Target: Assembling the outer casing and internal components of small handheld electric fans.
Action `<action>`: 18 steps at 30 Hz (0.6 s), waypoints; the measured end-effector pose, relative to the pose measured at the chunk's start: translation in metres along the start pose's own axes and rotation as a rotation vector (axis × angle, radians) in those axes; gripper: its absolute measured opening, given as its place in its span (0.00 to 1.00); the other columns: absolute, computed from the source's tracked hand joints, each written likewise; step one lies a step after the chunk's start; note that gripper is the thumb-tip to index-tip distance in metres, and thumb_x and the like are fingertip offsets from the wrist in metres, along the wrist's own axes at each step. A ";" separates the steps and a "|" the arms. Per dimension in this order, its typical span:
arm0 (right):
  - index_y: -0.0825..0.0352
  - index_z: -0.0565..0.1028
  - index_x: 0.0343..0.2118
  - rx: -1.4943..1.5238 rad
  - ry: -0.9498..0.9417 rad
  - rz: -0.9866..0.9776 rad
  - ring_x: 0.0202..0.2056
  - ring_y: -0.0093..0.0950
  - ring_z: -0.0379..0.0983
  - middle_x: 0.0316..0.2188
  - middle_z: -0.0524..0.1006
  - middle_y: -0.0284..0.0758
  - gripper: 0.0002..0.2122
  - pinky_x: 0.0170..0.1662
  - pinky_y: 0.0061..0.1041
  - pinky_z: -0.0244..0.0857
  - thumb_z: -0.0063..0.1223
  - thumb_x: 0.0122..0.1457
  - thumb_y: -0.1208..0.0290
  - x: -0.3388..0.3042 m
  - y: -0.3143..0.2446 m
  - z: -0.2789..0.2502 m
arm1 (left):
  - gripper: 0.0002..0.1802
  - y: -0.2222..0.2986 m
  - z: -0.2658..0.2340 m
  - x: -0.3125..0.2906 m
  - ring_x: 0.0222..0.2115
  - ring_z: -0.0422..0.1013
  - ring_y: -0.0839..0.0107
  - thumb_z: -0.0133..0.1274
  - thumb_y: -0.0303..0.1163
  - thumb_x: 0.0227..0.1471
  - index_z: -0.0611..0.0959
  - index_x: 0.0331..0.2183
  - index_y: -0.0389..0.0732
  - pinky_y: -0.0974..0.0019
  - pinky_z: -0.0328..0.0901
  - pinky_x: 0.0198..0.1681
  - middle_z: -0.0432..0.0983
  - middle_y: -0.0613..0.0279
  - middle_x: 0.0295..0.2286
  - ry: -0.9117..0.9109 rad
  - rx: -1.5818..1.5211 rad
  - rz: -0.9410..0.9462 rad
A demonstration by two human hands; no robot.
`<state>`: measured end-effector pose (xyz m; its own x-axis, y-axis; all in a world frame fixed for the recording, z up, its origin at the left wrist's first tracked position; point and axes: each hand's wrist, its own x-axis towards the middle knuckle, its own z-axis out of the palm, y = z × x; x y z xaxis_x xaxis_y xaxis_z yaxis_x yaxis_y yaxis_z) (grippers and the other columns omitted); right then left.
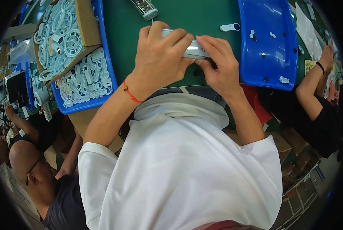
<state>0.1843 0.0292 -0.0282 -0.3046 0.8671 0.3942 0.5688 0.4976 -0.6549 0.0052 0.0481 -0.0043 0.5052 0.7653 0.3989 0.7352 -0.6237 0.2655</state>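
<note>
Both hands hold a pale, rounded plastic housing (194, 51) above the near part of the green table. My left hand (159, 61) is closed around its left side, fingers bent over the top and covering much of it. On the right end, the fingers and thumb of my right hand (222, 65) pinch the housing, whose glossy light section shows between the two hands. Just beyond my left hand lies a clear-cased part (144, 8) with small yellowish pieces inside and a pale end cap. A short white tube-shaped piece (230, 27) rests beyond my right hand.
At the left, a cardboard box (90, 25) of pale ring-shaped parts sits over a blue bin (109, 65) of smaller pale pieces. A blue tray (271, 57) at the right holds a few small parts. People sit on both sides: a person's arm (311, 86) is beyond the tray.
</note>
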 end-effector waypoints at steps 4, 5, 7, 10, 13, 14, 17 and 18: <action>0.69 0.72 0.43 0.003 0.045 -0.030 0.43 0.38 0.67 0.42 0.72 0.40 0.23 0.44 0.29 0.64 0.57 0.38 0.84 0.002 0.002 -0.001 | 0.29 0.001 -0.001 0.002 0.39 0.64 0.60 0.63 0.39 0.27 0.78 0.38 0.45 0.59 0.59 0.42 0.72 0.66 0.37 -0.019 0.014 -0.005; 0.69 0.72 0.43 0.029 0.013 0.016 0.43 0.39 0.67 0.42 0.72 0.40 0.23 0.44 0.29 0.64 0.57 0.37 0.84 0.002 0.000 -0.003 | 0.30 0.004 -0.003 0.003 0.42 0.63 0.59 0.63 0.39 0.27 0.78 0.39 0.45 0.59 0.57 0.45 0.70 0.65 0.40 0.013 0.068 -0.025; 0.70 0.70 0.46 0.017 -0.009 0.099 0.45 0.34 0.67 0.45 0.71 0.39 0.23 0.48 0.27 0.61 0.57 0.44 0.80 -0.006 -0.002 -0.007 | 0.39 0.014 -0.011 0.000 0.48 0.58 0.59 0.64 0.43 0.30 0.70 0.48 0.45 0.60 0.52 0.54 0.61 0.58 0.48 0.139 0.134 -0.150; 0.71 0.65 0.51 0.832 0.128 0.593 0.42 0.27 0.66 0.42 0.68 0.37 0.23 0.44 0.23 0.61 0.54 0.51 0.74 -0.007 -0.025 -0.010 | 0.46 0.025 0.015 -0.016 0.53 0.52 0.62 0.63 0.37 0.40 0.55 0.54 0.34 0.58 0.47 0.57 0.56 0.52 0.50 0.471 -1.035 -0.578; 0.71 0.58 0.55 0.623 -0.044 0.400 0.48 0.31 0.64 0.49 0.65 0.42 0.25 0.49 0.23 0.58 0.49 0.56 0.70 -0.002 -0.038 -0.019 | 0.32 0.047 0.010 -0.011 0.47 0.63 0.66 0.53 0.33 0.50 0.58 0.53 0.33 0.63 0.57 0.53 0.61 0.54 0.48 0.193 -1.615 -0.612; 0.71 0.58 0.56 0.362 -0.153 0.279 0.50 0.33 0.64 0.53 0.62 0.43 0.25 0.52 0.25 0.56 0.49 0.57 0.69 0.003 -0.041 -0.026 | 0.31 0.044 0.008 -0.005 0.45 0.65 0.67 0.53 0.31 0.50 0.60 0.52 0.33 0.64 0.60 0.50 0.63 0.55 0.47 0.185 -1.664 -0.634; 0.66 0.73 0.43 0.035 -0.187 0.340 0.41 0.33 0.71 0.41 0.74 0.39 0.12 0.45 0.27 0.62 0.47 0.55 0.72 0.010 -0.026 -0.084 | 0.29 0.037 0.001 0.000 0.39 0.70 0.67 0.54 0.29 0.48 0.62 0.50 0.33 0.65 0.67 0.41 0.68 0.55 0.42 0.129 -1.708 -0.680; 0.66 0.76 0.33 -0.306 0.020 0.424 0.36 0.35 0.73 0.35 0.77 0.38 0.07 0.41 0.28 0.64 0.48 0.54 0.73 0.013 -0.020 -0.106 | 0.30 0.035 0.002 0.001 0.38 0.70 0.66 0.55 0.28 0.47 0.62 0.50 0.33 0.65 0.68 0.39 0.68 0.55 0.42 0.099 -1.672 -0.659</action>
<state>0.2501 0.0275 0.0583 0.0140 0.9887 0.1495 0.8369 0.0703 -0.5429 0.0325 0.0270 0.0033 0.2764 0.9560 -0.0986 -0.4358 0.2161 0.8737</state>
